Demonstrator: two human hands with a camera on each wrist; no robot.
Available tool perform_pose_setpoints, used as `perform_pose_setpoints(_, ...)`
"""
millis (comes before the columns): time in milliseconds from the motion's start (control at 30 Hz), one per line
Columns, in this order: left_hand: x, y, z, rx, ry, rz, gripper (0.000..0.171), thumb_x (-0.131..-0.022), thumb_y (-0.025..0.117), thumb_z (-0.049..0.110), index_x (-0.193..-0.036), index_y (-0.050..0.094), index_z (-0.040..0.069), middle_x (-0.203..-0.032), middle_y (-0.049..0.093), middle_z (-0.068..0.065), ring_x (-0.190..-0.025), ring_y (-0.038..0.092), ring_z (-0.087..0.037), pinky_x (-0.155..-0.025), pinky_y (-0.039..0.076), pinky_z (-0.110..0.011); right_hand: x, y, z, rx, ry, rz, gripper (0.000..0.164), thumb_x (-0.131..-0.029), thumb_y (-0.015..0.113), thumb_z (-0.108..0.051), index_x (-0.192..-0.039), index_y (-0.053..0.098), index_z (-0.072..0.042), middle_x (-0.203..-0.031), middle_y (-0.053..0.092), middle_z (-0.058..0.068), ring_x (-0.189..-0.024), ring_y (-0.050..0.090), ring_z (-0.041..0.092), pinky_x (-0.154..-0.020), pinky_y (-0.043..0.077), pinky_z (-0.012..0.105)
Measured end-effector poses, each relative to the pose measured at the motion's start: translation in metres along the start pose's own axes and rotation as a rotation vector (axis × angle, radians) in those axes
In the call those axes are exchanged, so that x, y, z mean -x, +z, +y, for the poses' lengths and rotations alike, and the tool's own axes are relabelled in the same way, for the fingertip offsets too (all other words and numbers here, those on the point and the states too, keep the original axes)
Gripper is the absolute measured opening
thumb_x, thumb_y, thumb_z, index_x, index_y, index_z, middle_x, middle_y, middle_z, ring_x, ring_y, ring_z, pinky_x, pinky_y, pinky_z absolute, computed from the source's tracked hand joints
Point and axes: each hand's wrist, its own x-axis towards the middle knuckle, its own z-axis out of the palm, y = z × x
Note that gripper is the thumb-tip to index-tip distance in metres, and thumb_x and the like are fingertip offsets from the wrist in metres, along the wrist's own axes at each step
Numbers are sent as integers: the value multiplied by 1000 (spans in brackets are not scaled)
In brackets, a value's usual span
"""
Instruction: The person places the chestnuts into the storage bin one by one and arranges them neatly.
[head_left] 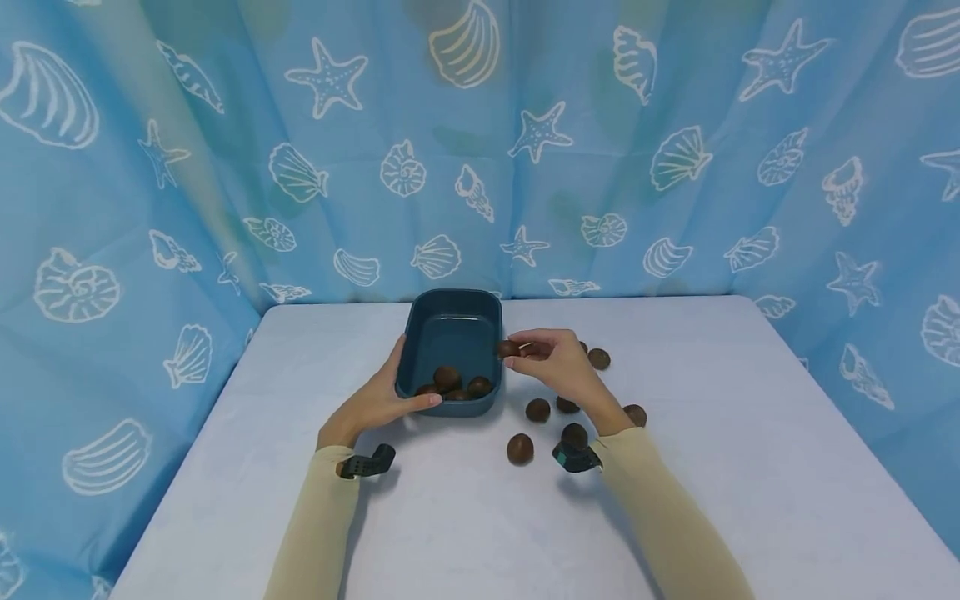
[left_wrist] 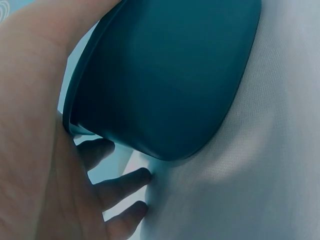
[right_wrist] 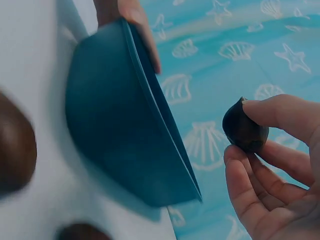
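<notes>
So I'm standing here looking at a person working at a white table (head_left: pixel 450 517), both hands busy. The left hand (head_left: pixel 382 398) has hold of a deep, dark teal dish (head_left: pixel 457 337), thumb hooked over the rim at the near left corner and the other fingers along the outside of the left wall, some of their tips sticking out past the dish. The dish looks like it's sitting flat on the table, up near the far edge. The right hand (head_left: pixel 558 360) is pinching a single brown nut (head_left: pixel 508 349), chestnut-looking with a little pointed tip, thumb on one side and fingertips on the other. That one's up right by the dish's right rim, and from the right wrist view there's a gap between it and the dish, so not touching. Inside the dish there's a small cluster of nuts (head_left: pixel 447 378), I make it four at least, all bunched at the near end. Then more loose nuts (head_left: pixel 537 410) are scattered on the table right of the dish, around and partly behind the right forearm. Person's got cream sleeves (head_left: pixel 660 508) and a black wrist gadget (head_left: pixel 367 463) on each arm. Behind it all hangs a blue curtain (head_left: pixel 465 217) covered in white seashells and starfish.
</notes>
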Motion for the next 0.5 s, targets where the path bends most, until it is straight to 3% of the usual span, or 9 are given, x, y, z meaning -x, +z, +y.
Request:
perform_pose_setpoints(267, -3, 12, -19, 14, -20, -14, 121, -89, 76, 54, -165, -16, 34, -177, -2, -5, -162, 14, -40, -122, 23, -73, -28, 55, 8, -47, -53, -87, 39, -92, 80, -22, -127, 73, -6, -122, 74, 12, -104, 72, 24, -90, 62, 37)
perform_pose_setpoints(367, -4, 17, -27, 36, 5, -12, 119, -90, 76, 51, -165, -15, 34, -177, -1, -3, -162, 15, -39, -121, 23, -74, -41, 74, 11, -34, -95, -122, 37, -91, 80, -22, -124, 75, -6, -120, 75, 11, -101, 73, 23, -87, 62, 36)
perform_pose_setpoints(500, -10, 22, -34, 63, 51, -10, 116, -91, 77, 45, -166, -11, 35, -176, 6, -3, -160, 21, -38, -119, 25, -75, -58, 98, 17, 4, -84, -145, 35, -90, 81, -21, -122, 76, -6, -118, 76, 9, -103, 72, 22, -86, 62, 34)
